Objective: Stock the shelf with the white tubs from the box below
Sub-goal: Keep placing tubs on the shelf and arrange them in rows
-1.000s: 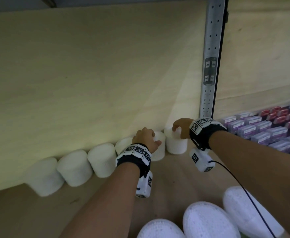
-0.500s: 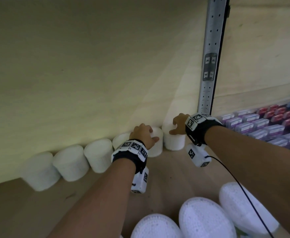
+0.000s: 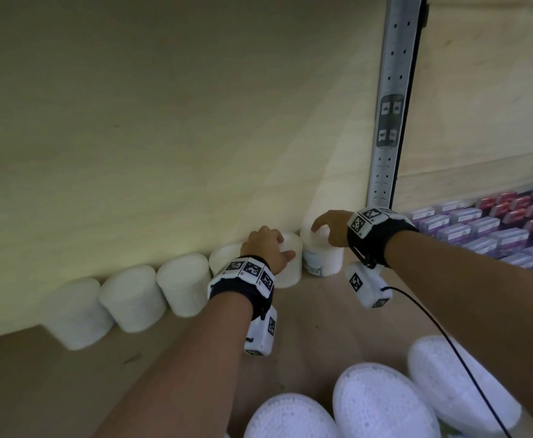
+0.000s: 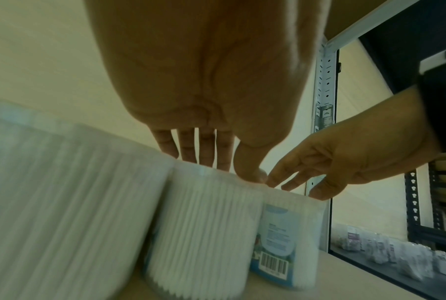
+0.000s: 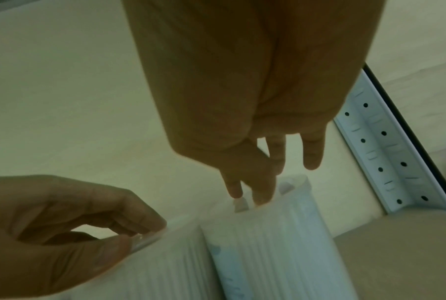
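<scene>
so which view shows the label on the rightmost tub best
The left wrist view: the rightmost tub faces it with its label and barcode plain. The right wrist view catches only a pale blue edge of the label; the head view shows it small and blurred.

Six upright white tubs (image 3: 185, 288) along shelf's (image 3: 322, 336) back wall, seemingly touching.

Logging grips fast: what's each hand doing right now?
Left hand: pinches the rim of a tub in the back row.
Right hand: open, fingertips on the end tub by the post.
</scene>
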The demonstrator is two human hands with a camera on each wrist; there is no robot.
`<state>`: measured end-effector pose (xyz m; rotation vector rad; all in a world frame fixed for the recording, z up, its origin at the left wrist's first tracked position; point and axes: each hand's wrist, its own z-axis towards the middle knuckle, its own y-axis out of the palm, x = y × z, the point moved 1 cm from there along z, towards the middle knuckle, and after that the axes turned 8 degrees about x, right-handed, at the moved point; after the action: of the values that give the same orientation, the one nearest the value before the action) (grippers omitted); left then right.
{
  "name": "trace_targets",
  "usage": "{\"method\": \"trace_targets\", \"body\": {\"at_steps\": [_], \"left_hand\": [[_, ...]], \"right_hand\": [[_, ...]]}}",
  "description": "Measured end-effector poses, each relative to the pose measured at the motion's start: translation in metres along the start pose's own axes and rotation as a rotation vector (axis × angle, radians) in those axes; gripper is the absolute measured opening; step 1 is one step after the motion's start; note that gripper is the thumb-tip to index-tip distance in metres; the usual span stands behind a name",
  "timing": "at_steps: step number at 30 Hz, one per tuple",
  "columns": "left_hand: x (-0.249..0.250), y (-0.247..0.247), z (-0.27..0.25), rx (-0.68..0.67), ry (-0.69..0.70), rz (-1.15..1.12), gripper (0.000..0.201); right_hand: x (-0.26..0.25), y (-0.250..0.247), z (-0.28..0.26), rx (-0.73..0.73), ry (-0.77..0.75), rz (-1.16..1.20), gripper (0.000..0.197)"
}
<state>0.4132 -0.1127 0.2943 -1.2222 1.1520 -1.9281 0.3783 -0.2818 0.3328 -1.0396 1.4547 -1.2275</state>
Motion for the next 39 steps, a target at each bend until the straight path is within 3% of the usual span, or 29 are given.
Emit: {"method": "trace_targets", "body": {"at_steps": [5, 11, 20, 26, 30, 33, 35, 39], "left_hand": [[0.001, 0.000, -0.001, -0.008, 0.007, 0.005, 0.045], [0.001, 0.000, -0.002, -0.002, 0.002, 0.002, 0.045], [0.002, -0.001, -0.002, 0.008, -0.009, 0.003, 0.045], [0.003, 0.000, -0.002, -0.006, 0.005, 0.037, 0.045], [0.003, -0.001, -0.003, -0.001, 0.006, 0.043, 0.044], [0.003, -0.001, -0.004, -0.004, 0.008, 0.040, 0.043], [0.003, -0.001, -0.004, -0.002, 0.006, 0.038, 0.042], [0.003, -0.001, -0.003, -0.014, 0.009, 0.052, 0.044]], "right_hand": [[-0.002, 0.000, 0.006, 0.078, 0.042, -0.016, 0.046], [-0.005, 0.008, 0.012, 0.020, 0.062, -0.133, 0.072], [-0.001, 0.004, 0.008, 0.005, -0.011, -0.094, 0.056], [-0.001, -0.002, 0.003, -0.057, -0.061, -0.091, 0.056], [-0.002, -0.004, 0.004, -0.065, -0.013, -0.031, 0.055], [-0.002, -0.005, 0.012, 0.052, 0.045, -0.041, 0.049], [-0.003, -0.004, 0.015, 0.103, 0.078, -0.092, 0.056], [-0.006, 0.007, 0.016, 0.053, 0.118, -0.160, 0.068]]}}
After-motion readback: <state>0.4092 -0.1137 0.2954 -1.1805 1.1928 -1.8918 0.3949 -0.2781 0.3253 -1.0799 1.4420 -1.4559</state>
